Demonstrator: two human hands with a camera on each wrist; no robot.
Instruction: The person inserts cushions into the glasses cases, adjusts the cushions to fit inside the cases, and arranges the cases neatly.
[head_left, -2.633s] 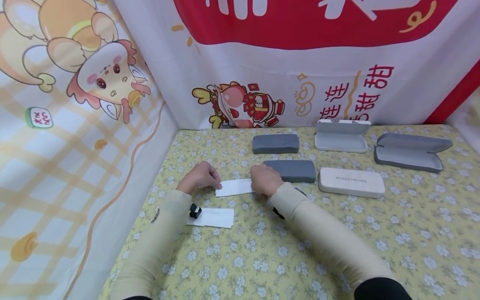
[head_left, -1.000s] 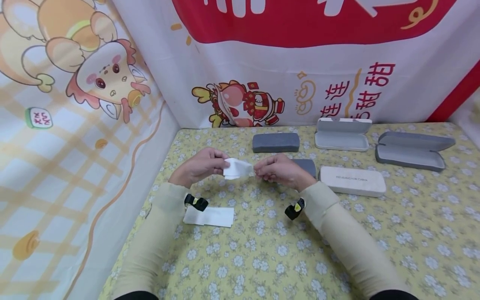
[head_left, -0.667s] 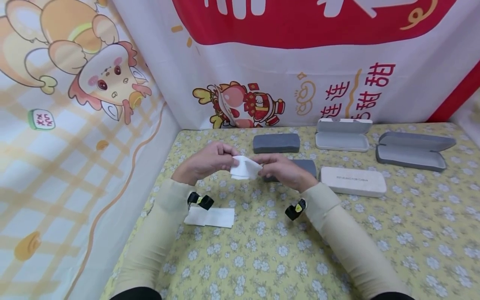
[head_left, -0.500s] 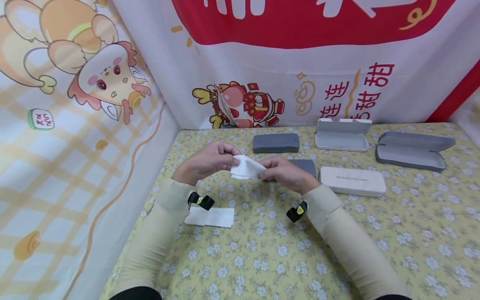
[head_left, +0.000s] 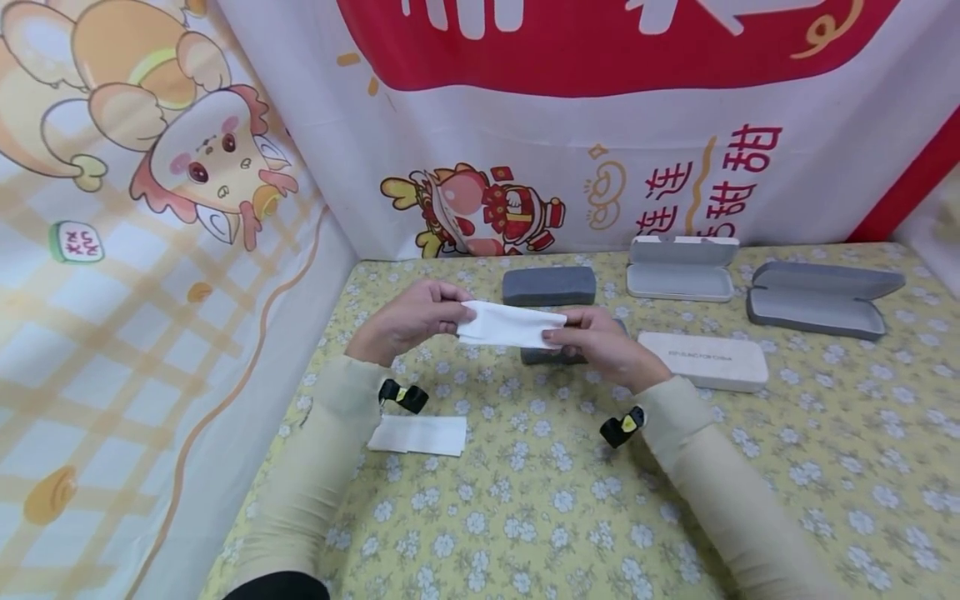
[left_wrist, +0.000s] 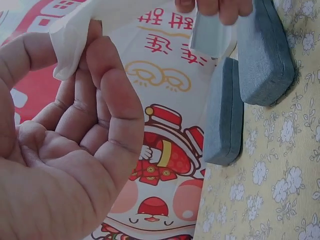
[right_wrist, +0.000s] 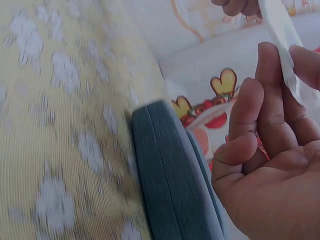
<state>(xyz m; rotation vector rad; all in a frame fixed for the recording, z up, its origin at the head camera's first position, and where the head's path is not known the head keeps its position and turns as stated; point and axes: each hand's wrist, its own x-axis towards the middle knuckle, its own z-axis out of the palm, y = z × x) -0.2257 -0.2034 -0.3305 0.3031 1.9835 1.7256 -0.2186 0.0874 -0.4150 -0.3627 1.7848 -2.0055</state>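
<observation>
A folded white cloth is stretched level between both hands, raised above the flowered tablecloth. My left hand pinches its left end between thumb and forefinger; the left wrist view shows that corner of the cloth folding over between the fingertips. At the other end, my right hand holds it between thumb and fingers, seen close in the right wrist view, where the cloth runs up to the left hand. Two more white cloths lie overlapping on the table, below the left hand.
A shut grey glasses case lies behind the cloth. Another grey case is partly hidden by the right hand. To the right are a shut white case, an open white case and an open grey case.
Both hands have lifted the cloth off the table. It hung bunched between them, and my right hand has since moved right, pulling it out into a flat strip. The left hand has barely moved lately.
</observation>
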